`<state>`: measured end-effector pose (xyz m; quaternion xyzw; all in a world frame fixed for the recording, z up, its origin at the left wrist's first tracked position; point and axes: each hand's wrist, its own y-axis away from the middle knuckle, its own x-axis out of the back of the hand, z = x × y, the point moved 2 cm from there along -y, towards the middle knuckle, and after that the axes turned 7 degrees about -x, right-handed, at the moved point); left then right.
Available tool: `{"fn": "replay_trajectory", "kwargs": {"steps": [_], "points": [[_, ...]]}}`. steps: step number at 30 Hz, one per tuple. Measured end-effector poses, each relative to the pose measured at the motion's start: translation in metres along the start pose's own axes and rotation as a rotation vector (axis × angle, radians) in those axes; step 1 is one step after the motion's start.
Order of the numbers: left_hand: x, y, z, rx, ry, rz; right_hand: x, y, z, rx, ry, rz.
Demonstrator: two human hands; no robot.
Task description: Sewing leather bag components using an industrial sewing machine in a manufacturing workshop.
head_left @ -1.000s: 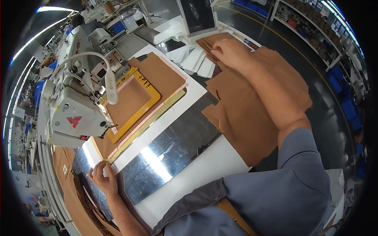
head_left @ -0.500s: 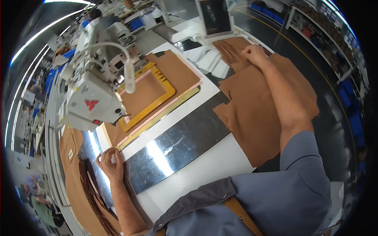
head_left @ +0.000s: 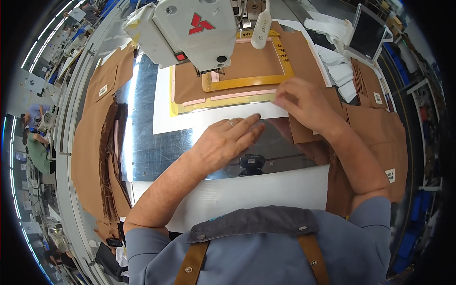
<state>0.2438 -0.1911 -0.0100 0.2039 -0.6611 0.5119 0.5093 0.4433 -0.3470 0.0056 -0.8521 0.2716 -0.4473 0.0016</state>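
Note:
My right hand [head_left: 306, 107], fingers curled, holds a brown fabric piece [head_left: 304, 133] with a small pale label at the right end of the shiny metal plate [head_left: 280, 154]. The palm hides how the fingers grip it. My left hand [head_left: 228, 140], wearing a ring, is stretched out over the same plate with nothing in it. Beyond both hands, a yellow frame [head_left: 251, 84] lies on a larger brown fabric panel [head_left: 304, 52] under the sewing machine head [head_left: 199, 33]. A yellow template edge with pink strips [head_left: 228, 100] runs along the panel's near side.
Layered brown fabric [head_left: 95, 156] lies at the left. More brown pieces [head_left: 375, 128] are stacked at the right, beside white sheets [head_left: 339, 71] and a dark screen [head_left: 368, 35]. A white board [head_left: 266, 190] forms the near edge. Other people work far left.
My right hand has come back from the far right stack to the plate with a brown piece. My left hand has moved right from the template's corner. The view has turned left.

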Motion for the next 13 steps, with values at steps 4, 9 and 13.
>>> {"fn": "replay_trajectory", "kwargs": {"steps": [4, 9, 13], "points": [[-0.019, 0.006, 0.001, -0.120, -0.046, -0.102, -0.017, -0.014, 0.024, 0.150, 0.250, 0.248], [-0.022, -0.004, -0.001, -0.108, 0.050, -0.023, 0.018, -0.012, 0.058, -0.017, 0.257, 0.022], [-0.030, -0.037, 0.012, -0.334, 0.024, -0.225, 0.033, -0.011, 0.085, -0.135, 0.155, -0.126]]}}
